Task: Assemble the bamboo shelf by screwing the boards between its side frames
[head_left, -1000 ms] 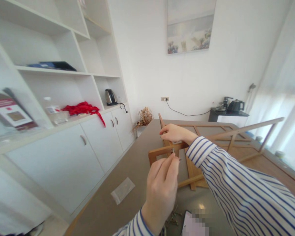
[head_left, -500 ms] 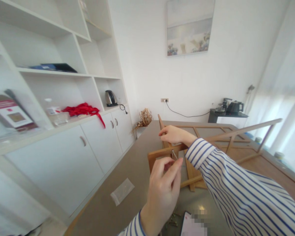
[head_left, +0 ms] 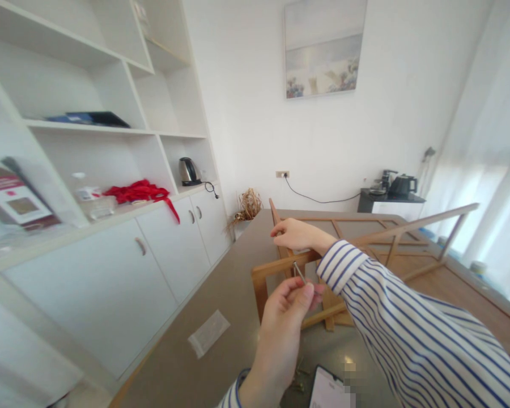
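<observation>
My left hand [head_left: 283, 323] is raised in front of me, fingers pinched on a thin metal hex key [head_left: 298, 272] whose tip meets the wooden frame [head_left: 276, 266]. My right hand [head_left: 295, 234], in a blue-striped sleeve, grips an upright wooden slat of the same frame just behind. The frame stands on a grey-brown table [head_left: 221, 294].
A small clear plastic bag [head_left: 208, 333] lies on the table to the left. A phone [head_left: 329, 391] and several loose screws [head_left: 300, 377] lie near my body. More wooden frame parts [head_left: 408, 238] spread to the right. White cabinets [head_left: 110, 272] run along the left.
My left hand has drawn back and down a little, turning the hex key so it now leans. My right hand stays on the slat.
</observation>
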A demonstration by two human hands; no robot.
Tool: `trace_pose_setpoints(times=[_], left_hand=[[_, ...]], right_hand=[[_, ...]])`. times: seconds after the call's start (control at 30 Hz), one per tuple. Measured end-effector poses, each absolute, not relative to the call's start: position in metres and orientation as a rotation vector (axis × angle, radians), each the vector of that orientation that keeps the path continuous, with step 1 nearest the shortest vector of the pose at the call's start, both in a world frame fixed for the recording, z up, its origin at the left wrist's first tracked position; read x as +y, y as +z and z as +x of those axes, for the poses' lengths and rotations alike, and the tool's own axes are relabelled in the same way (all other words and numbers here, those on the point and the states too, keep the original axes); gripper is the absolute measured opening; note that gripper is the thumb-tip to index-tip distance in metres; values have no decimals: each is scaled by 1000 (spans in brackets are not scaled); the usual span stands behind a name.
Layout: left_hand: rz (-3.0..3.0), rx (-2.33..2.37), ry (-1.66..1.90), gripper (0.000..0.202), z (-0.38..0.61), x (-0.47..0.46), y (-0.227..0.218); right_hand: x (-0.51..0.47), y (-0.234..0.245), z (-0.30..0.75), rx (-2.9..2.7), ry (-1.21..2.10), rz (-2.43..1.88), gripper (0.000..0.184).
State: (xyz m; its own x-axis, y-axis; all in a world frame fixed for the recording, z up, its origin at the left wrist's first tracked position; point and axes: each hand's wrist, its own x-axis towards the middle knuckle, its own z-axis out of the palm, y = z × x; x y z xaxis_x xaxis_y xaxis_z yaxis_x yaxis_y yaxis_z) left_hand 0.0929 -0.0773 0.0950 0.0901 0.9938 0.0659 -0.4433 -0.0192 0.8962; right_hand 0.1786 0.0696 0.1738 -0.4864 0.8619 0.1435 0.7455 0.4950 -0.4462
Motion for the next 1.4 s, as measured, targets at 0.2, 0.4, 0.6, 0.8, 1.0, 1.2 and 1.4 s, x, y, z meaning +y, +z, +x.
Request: trace_pose_setpoints(times=[0.2, 0.4, 0.6, 0.8, 1.0, 1.2, 1.4], left_hand=[[1215, 970, 1332, 32, 82, -76, 100], [1795, 1283, 1166, 25, 68, -79, 123], [2347, 1620, 1071, 19, 63, -90, 136], [2499, 1556, 1466, 12, 63, -93, 127], [2361, 1531, 1888, 17, 70, -88, 103], [2181, 1445, 1997, 18, 74, -75, 77], [2417, 1389, 2041, 18, 85, -75, 74]], right_hand=[[69, 174, 179, -2394, 464, -1338, 37], [70, 174, 179, -2392, 469, -1340, 36], [69, 173, 178, -2387, 459, -1351, 35], [69, 173, 176, -2389, 436, -1348, 34], [69, 173, 176, -2390, 419, -1345, 34], [67, 174, 178, -2376, 433, -1357, 34], [67, 175, 179, -2371, 448, -1364, 34]])
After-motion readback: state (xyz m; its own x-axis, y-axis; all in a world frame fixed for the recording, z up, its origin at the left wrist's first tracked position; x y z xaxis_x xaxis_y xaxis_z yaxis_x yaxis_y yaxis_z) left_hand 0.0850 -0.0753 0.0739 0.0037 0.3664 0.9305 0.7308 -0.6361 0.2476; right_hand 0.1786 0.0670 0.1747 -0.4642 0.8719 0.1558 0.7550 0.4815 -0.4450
